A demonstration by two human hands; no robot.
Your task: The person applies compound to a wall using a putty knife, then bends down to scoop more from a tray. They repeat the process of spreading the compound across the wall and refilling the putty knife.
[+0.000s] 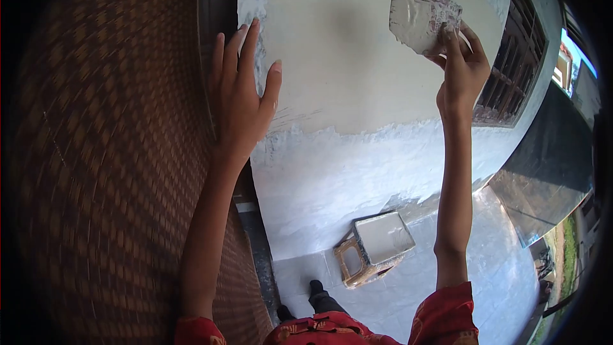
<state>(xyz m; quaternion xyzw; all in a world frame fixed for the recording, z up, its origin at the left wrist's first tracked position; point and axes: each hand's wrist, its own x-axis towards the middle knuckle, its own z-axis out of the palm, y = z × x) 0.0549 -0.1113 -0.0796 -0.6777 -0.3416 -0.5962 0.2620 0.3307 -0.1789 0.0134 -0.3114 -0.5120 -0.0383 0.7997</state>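
Note:
My right hand (465, 70) pinches a flat, angular plastering scraper (418, 19) by its lower right corner, thumb and fingers closed on it. Pale, wet-looking putty covers most of its face, with rough smears along the right side. Behind it stands a wall (338, 83) whose upper part carries a smooth cream coat, ending in a ragged lower edge over whiter, patchy surface. My left hand (242, 86) is empty, its fingers spread close by the wall's left corner, where rough white and grey patches run down the edge.
A woven bamboo panel (121, 140) rises along the left. On the tiled floor (472, 268) below, a square tub of pale putty (386, 236) sits on a smeared stool (351, 262). A barred window (514, 57) and a dark sheet (543, 160) are at right.

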